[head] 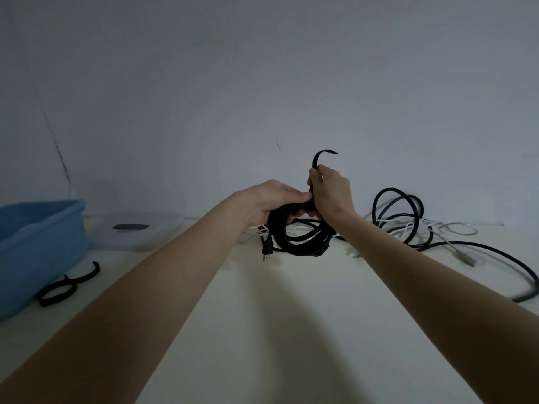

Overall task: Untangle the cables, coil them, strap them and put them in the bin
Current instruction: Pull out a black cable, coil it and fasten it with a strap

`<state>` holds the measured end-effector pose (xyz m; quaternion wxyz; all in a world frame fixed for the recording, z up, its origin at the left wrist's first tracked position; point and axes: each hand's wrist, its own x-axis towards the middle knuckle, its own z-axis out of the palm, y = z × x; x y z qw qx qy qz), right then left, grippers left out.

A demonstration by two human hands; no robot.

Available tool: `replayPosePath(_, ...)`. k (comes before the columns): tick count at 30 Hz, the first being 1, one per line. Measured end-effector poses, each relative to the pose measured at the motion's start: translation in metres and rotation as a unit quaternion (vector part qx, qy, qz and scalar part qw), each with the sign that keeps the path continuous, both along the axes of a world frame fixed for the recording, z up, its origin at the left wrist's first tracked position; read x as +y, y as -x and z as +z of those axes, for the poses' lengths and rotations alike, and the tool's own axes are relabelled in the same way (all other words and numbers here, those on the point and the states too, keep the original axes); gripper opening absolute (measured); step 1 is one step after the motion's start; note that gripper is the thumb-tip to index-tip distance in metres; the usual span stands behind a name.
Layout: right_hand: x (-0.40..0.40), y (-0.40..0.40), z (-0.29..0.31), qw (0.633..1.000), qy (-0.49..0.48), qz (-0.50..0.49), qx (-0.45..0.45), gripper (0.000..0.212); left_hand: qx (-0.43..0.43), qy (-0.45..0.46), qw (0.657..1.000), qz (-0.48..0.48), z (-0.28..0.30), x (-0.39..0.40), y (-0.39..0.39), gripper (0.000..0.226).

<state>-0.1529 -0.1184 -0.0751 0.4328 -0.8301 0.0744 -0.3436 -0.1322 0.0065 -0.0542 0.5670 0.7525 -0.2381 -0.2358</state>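
My left hand (271,199) grips the top of a coiled black cable (294,239), which hangs over the white table (277,316) with its plug (267,247) dangling at the left. My right hand (331,191) is closed on a black strap (319,157) whose free end curls up above my fingers; the strap runs down to the top of the coil. A tangle of black and white cables (408,223) lies on the table to the right. The blue bin (38,243) stands at the far left.
Two loose black straps (68,285) lie on the table in front of the bin. A clear plastic lid or box (134,233) sits behind them by the wall. One thick black cable (510,269) sweeps toward the right edge.
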Motion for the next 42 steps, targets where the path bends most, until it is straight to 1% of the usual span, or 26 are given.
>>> replayPosePath(4, -0.002, -0.003, 0.001, 1.0, 0.003, -0.005, 0.02, 0.028, -0.018, -0.011, 0.999, 0.03, -0.001, 0.001, -0.003, 0.028)
replayPosePath(6, 0.001, -0.004, 0.004, 1.0, 0.016, -0.011, 0.011, 0.028, -0.021, -0.007, 0.999, 0.028, 0.0, 0.004, -0.002, 0.022)
replayPosePath(8, 0.004, -0.003, 0.006, 1.0, 0.024, -0.009, 0.005, 0.027, -0.035, -0.008, 0.999, 0.0, 0.002, 0.01, -0.001, 0.014)
replayPosePath(9, 0.003, -0.002, 0.006, 1.0, 0.022, 0.005, 0.017, 0.027, -0.037, -0.004, 0.999, -0.023, 0.003, 0.014, -0.001, 0.009)
replayPosePath(10, 0.001, 0.001, 0.006, 0.998, 0.004, 0.042, 0.039, 0.027, -0.032, 0.002, 0.998, -0.046, 0.004, 0.019, -0.001, 0.002)
replayPosePath(11, -0.002, 0.003, 0.006, 0.991, -0.036, 0.111, 0.071, 0.026, -0.028, 0.005, 0.997, -0.065, 0.005, 0.023, -0.002, 0.005)
replayPosePath(12, -0.005, 0.008, 0.007, 0.97, -0.092, 0.198, 0.107, 0.024, -0.025, 0.004, 0.997, -0.08, 0.006, 0.027, -0.002, 0.009)
replayPosePath(13, -0.01, 0.011, 0.006, 0.942, -0.145, 0.27, 0.136, 0.024, -0.024, 0.0, 0.995, -0.092, 0.007, 0.029, -0.002, 0.01)
replayPosePath(14, -0.013, 0.014, 0.007, 0.921, -0.177, 0.313, 0.151, 0.024, -0.024, 0.0, 0.994, -0.103, 0.009, 0.03, 0.0, 0.011)
replayPosePath(15, -0.016, 0.016, 0.007, 0.912, -0.192, 0.327, 0.154, 0.024, -0.028, 0.001, 0.993, -0.111, 0.01, 0.029, 0.001, 0.012)
replayPosePath(20, -0.017, 0.016, 0.003, 0.922, -0.199, 0.295, 0.15, 0.029, -0.035, -0.017, 0.995, -0.093, 0.011, 0.017, 0.003, 0.015)
replayPosePath(24, -0.018, 0.014, 0.0, 0.939, -0.19, 0.248, 0.145, 0.025, -0.024, -0.023, 0.997, -0.07, 0.011, 0.011, 0.004, 0.017)
replayPosePath(27, -0.018, 0.011, 0.0, 0.957, -0.133, 0.198, 0.164, 0.025, -0.045, -0.06, 0.995, -0.062, 0.01, 0.008, 0.005, 0.027)
replayPosePath(29, -0.019, 0.009, 0.002, 0.963, -0.107, 0.175, 0.172, 0.026, -0.057, -0.062, 0.994, -0.068, 0.009, 0.007, 0.005, 0.035)
replayPosePath(32, -0.022, 0.007, 0.004, 0.967, -0.065, 0.148, 0.197, 0.021, -0.085, -0.068, 0.991, -0.081, 0.007, 0.004, 0.007, 0.033)
replayPosePath(33, -0.023, 0.007, 0.004, 0.966, -0.065, 0.143, 0.204, 0.021, -0.084, -0.065, 0.991, -0.084, 0.006, 0.004, 0.007, 0.03)
replayPosePath(35, -0.024, 0.008, 0.003, 0.966, -0.111, 0.132, 0.194, 0.022, -0.071, -0.045, 0.993, -0.087, 0.006, 0.005, 0.005, 0.024)
replayPosePath(36, -0.025, 0.008, 0.004, 0.962, -0.154, 0.134, 0.18, 0.025, -0.066, -0.034, 0.994, -0.081, 0.006, 0.006, 0.003, 0.022)
replayPosePath(38, -0.026, 0.011, 0.009, 0.943, -0.246, 0.163, 0.155, 0.04, -0.057, -0.01, 0.997, -0.054, 0.007, 0.009, -0.002, 0.02)
replayPosePath(39, -0.026, 0.013, 0.012, 0.936, -0.265, 0.18, 0.146, 0.045, -0.05, 0.002, 0.998, -0.039, 0.007, 0.01, -0.006, 0.018)
replayPosePath(40, -0.028, 0.013, 0.014, 0.937, -0.255, 0.191, 0.142, 0.049, -0.041, 0.014, 0.999, -0.026, 0.007, 0.011, -0.009, 0.016)
replayPosePath(42, -0.03, 0.015, 0.016, 0.951, -0.186, 0.208, 0.134, 0.053, -0.025, 0.028, 0.999, -0.003, 0.007, 0.013, -0.014, 0.018)
